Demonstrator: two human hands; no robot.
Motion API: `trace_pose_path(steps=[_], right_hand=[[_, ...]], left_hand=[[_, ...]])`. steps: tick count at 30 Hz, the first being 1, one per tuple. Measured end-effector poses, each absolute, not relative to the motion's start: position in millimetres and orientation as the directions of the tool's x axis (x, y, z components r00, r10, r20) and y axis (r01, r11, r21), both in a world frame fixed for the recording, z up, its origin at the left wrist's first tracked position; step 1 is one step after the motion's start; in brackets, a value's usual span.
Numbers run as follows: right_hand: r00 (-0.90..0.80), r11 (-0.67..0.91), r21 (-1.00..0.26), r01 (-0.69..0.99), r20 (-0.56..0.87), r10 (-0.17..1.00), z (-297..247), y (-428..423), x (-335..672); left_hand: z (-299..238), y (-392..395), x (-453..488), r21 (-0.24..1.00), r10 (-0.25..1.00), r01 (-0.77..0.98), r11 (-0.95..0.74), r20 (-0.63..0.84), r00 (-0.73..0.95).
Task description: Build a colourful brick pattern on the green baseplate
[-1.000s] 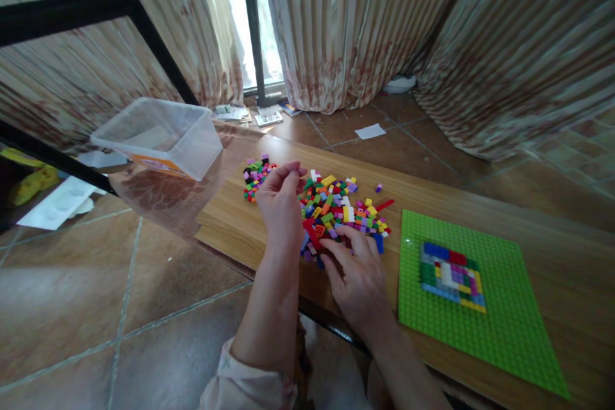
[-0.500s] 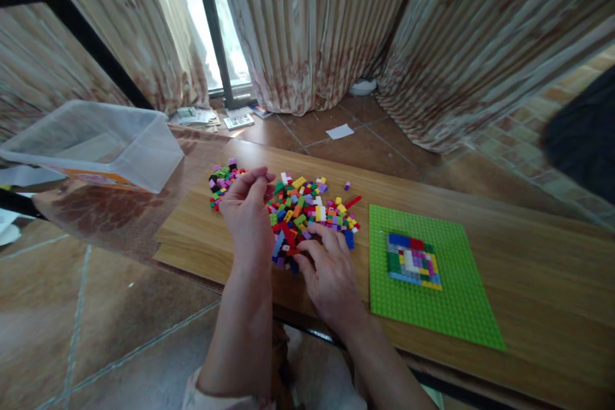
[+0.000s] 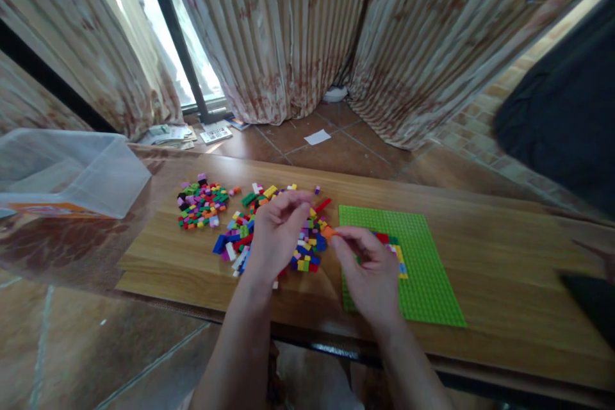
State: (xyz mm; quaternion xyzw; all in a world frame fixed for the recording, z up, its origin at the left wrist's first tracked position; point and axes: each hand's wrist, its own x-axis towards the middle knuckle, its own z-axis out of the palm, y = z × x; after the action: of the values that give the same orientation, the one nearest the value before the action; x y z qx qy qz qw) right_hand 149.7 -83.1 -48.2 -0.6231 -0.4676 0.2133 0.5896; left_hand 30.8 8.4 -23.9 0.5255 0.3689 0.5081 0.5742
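Note:
My right hand pinches an orange brick between thumb and fingers, over the left edge of the green baseplate. Partly covered by that hand, a flat block of multicoloured bricks sits on the plate. My left hand hovers above the larger heap of loose toy bricks, thumb and fingers drawn together. Whatever those fingers hold, if anything, is hidden. Further left lies a smaller heap of bricks.
A clear plastic bin stands at the left on a brown cover. The wooden tabletop stretches right past the baseplate. Curtains hang behind, with papers on the floor. A dark shape is at the right.
My right hand has lifted from the heap and moved right to the baseplate, now with an orange brick. The left hand has moved right over the larger heap. The view has shifted right.

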Motion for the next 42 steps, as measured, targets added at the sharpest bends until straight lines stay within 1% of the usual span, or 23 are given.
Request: trace_pose_path(steps=[3, 5, 7, 10, 15, 17, 19, 22, 25, 27, 30, 33, 37, 42], right_hand=[[0.568, 0.124, -0.980, 0.156, 0.192, 0.801, -44.4, -85.9, 168.9], [0.572, 0.121, -0.987, 0.108, 0.161, 0.804, -41.3, -88.8, 179.4], [0.571, 0.110, -0.989, 0.096, 0.146, 0.808, -39.2, -92.5, 187.9], [0.576, 0.072, -0.992, 0.101, 0.118, 0.809, -38.4, -98.2, 197.2], [0.570, 0.048, -0.991, 0.123, 0.110, 0.814, -40.2, -106.2, 208.3], [0.557, 0.045, -0.988, 0.147, 0.120, 0.821, -42.4, -109.3, 214.4], [0.559, 0.041, -0.981, 0.188, 0.141, 0.817, -45.9, -112.4, 223.9], [0.616, 0.011, -0.962, 0.272, 0.183, 0.766, -52.9, -117.0, 245.1], [0.654, -0.081, -0.934, 0.347, 0.179, 0.735, -60.2, -121.2, 268.4], [0.637, -0.142, -0.900, 0.412, 0.173, 0.751, -64.3, -122.5, 279.1], [0.552, -0.146, -0.847, 0.512, 0.193, 0.811, -67.6, -121.1, 283.7], [0.476, -0.138, -0.800, 0.584, 0.200, 0.856, -67.2, -117.2, 279.6], [0.418, -0.160, -0.736, 0.658, 0.180, 0.890, -66.1, -113.1, 275.1], [0.397, -0.186, -0.685, 0.704, 0.163, 0.903, -68.7, -110.7, 275.0]], left_hand=[[-29.6, -1.6, 49.7, 0.989, 0.905, -0.130, -0.072, 0.119, 0.409], [-32.0, -7.9, 60.7, 0.989, 0.858, -0.122, -0.079, 0.130, 0.497], [-32.8, -13.2, 69.5, 0.988, 0.825, -0.134, -0.072, 0.134, 0.549], [-32.7, -18.8, 79.3, 0.984, 0.812, -0.178, -0.019, 0.119, 0.571], [-32.9, -26.5, 95.6, 0.955, 0.819, -0.254, 0.156, 0.019, 0.573], [-34.3, -30.0, 103.5, 0.946, 0.820, -0.262, 0.191, -0.007, 0.572], [-37.5, -33.0, 111.1, 0.951, 0.818, -0.243, 0.191, -0.017, 0.575], [-44.8, -34.1, 118.0, 0.985, 0.846, -0.141, 0.103, -0.012, 0.533], [-50.5, -30.5, 117.5, 0.993, 0.899, 0.044, -0.108, 0.079, 0.431], [-51.8, -27.1, 114.8, 0.956, 0.899, 0.160, -0.246, 0.164, 0.407], [-51.1, -24.1, 112.2, 0.882, 0.861, 0.268, -0.387, 0.241, 0.448], [-50.3, -24.3, 112.8, 0.828, 0.833, 0.326, -0.456, 0.268, 0.484], [-51.2, -25.9, 113.8, 0.794, 0.813, 0.366, -0.484, 0.254, 0.524], [-54.5, -29.1, 113.4, 0.734, 0.752, 0.375, -0.567, 0.275, 0.599]])
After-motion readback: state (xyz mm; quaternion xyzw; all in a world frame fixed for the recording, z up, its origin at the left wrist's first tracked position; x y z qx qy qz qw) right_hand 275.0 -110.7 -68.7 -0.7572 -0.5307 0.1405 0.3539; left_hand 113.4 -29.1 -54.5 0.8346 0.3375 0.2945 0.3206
